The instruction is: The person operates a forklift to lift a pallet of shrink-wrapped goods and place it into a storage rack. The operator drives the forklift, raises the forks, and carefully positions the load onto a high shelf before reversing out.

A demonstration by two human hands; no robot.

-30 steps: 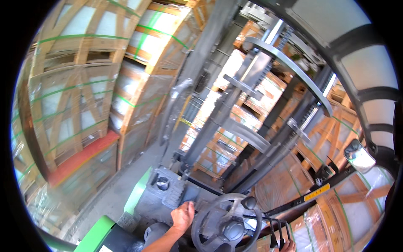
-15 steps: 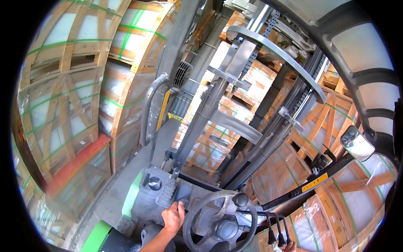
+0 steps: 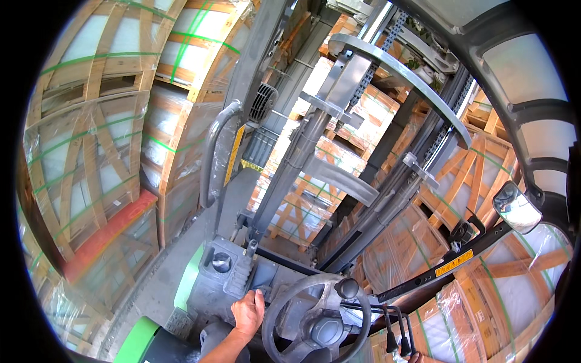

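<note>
My left hand (image 3: 248,313) is a closed fist with the thumb on top, just left of the black steering wheel (image 3: 270,304). Its palm side is hidden, so I cannot make out what it holds. The wheel carries a round black knob (image 3: 347,288) on its upper right. To its right stand thin black control levers (image 3: 390,333). At the lower edge only a bit of my right hand (image 3: 416,358) shows, with its fingers curled at the bottom end of the rightmost lever. Most of that hand is cut off.
Ahead rises a forklift mast (image 3: 290,163) with chains. Stacked wooden crates (image 3: 91,151), wrapped in film with green straps, stand close on the left, ahead and right (image 3: 508,290). A red beam (image 3: 109,236) crosses the left stack. A mirror (image 3: 516,207) hangs on the right; a grab handle (image 3: 215,154) is at left.
My left fist has shifted very slightly left. My right hand sits a little lower, with less of it showing. The crates and mast look nearly the same.
</note>
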